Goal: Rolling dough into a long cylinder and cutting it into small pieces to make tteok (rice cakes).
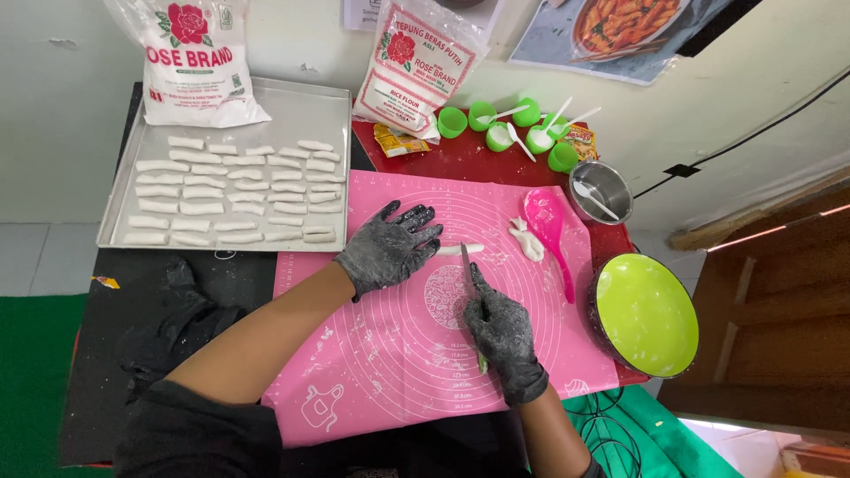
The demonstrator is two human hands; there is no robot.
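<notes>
Left black-gloved hand [390,248], fingers spread, is pinning the white dough roll [460,250] on the pink silicone mat [381,354] while the right hand [502,332], fingers wrapped around the green-handled knife [467,270], is cutting; straight downward cuts look best.

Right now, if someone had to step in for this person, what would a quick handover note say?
Left hand: gloved, floury, pressed flat on the pink silicone mat, fingertips at the end of a thin white dough roll.
Right hand: gloved, gripping a knife with its blade pointing at that roll.
Done: rows of cut dough sticks lie on the metal tray to the left.
Left: the roll on the mat is uncut; a few dough scraps sit beside the pink spoon. A green bowl stands at the right.
</notes>
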